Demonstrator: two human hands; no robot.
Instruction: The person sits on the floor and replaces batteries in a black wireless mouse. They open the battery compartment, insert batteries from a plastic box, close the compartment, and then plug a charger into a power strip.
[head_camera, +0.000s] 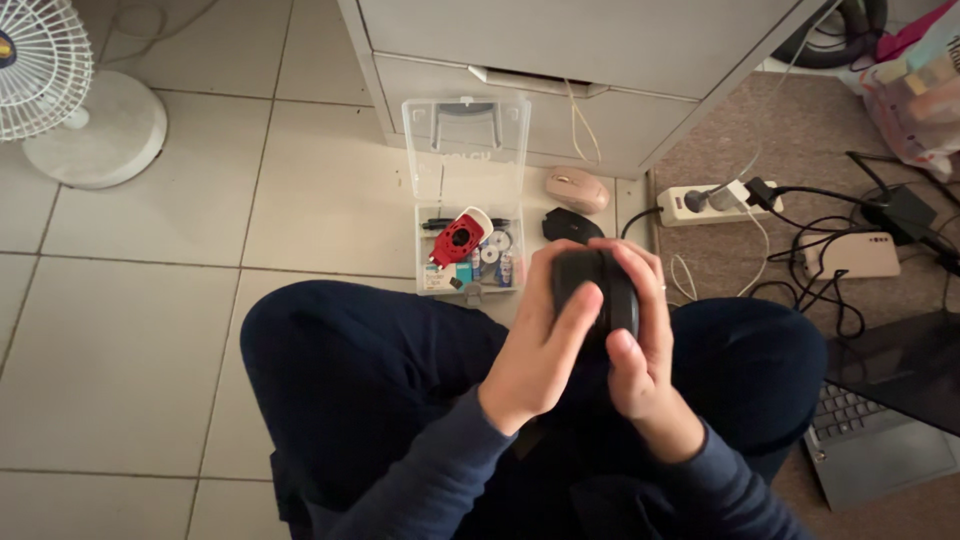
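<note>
Both my hands hold a black computer mouse over my lap. My left hand wraps its left side, with the fingers reaching over its top. My right hand grips its right side, thumb pressed on the lower part. Just beyond the mouse, a black mouse part lies on the tiled floor next to a pink mouse. An open clear plastic case sits to the left of them, holding a red and white tool, small batteries and other small items.
A grey drawer cabinet stands ahead. A white fan is at the far left. On the carpet to the right are a white power strip, tangled cables, a white box and a laptop.
</note>
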